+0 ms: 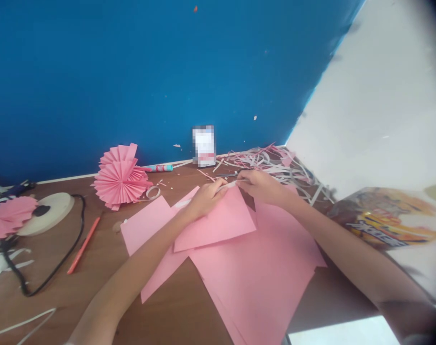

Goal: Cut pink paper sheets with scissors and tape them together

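My left hand (pixel 207 197) is closed on the top edge of a pink paper sheet (pixel 218 225), which lies tilted over other pink sheets (pixel 261 268). Along that edge runs a thin white strip (pixel 232 184), reaching from my left fingers to my right ones. With its fingertips pinched together, my right hand (pixel 263 186) grips the far end of this strip. Whether the strip is tape or paper I cannot tell. Another pink piece (pixel 147 223) sticks out to the left, partly behind my left forearm.
Pink pleated paper rosettes (pixel 122 177) stand at the back left, near a tape roll (pixel 153 192) and a blue-red tube (pixel 162 168). A phone (pixel 203 146) leans on the blue wall. Shredded strips (pixel 275 165) pile behind my right hand. An orange pen (pixel 84 245) lies left.
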`<state>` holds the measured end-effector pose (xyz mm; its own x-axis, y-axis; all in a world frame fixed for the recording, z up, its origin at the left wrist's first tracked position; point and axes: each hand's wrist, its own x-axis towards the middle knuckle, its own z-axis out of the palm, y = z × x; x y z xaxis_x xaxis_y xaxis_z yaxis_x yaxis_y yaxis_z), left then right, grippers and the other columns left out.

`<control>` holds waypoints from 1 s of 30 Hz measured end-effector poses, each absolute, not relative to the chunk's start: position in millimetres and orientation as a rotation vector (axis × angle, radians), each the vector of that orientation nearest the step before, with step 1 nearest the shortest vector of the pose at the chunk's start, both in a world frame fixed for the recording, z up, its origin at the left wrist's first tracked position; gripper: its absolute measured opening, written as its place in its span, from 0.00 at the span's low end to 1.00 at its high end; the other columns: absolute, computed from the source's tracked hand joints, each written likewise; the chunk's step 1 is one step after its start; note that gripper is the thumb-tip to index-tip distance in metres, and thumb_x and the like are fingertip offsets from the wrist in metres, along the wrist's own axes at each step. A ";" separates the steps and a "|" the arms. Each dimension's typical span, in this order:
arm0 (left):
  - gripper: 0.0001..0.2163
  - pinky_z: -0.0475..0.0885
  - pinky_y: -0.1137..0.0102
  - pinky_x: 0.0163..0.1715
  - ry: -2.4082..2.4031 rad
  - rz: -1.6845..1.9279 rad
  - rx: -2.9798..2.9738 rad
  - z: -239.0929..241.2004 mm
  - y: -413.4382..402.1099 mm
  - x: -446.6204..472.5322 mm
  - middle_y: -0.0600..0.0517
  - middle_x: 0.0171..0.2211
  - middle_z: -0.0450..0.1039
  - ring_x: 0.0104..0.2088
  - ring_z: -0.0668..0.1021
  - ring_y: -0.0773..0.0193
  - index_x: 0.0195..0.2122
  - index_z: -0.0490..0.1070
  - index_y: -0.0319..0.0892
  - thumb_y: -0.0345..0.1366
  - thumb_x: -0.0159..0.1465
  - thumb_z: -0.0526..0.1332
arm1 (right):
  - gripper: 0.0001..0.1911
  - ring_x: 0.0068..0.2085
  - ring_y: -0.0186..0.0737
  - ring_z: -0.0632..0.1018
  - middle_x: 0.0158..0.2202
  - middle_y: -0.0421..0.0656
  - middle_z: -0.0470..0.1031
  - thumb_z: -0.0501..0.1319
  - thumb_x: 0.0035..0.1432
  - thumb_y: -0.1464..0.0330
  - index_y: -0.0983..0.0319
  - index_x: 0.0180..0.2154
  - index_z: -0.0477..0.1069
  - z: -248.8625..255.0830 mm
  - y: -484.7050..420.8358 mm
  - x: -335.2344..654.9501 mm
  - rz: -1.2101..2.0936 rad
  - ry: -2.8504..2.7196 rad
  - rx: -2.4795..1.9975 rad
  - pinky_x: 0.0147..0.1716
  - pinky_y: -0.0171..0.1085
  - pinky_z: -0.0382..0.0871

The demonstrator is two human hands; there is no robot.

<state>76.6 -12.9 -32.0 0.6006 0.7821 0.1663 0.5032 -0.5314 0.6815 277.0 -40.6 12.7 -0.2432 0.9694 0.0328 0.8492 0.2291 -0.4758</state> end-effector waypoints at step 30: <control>0.07 0.58 0.74 0.28 0.923 0.677 2.003 -34.2 -15.3 81.0 0.57 0.25 0.61 0.27 0.64 0.69 0.28 0.61 0.41 0.35 0.62 0.50 | 0.09 0.34 0.37 0.73 0.33 0.41 0.76 0.53 0.58 0.69 0.60 0.38 0.71 3.6 -42.3 267.6 0.509 -2.301 -1.555 0.32 0.31 0.57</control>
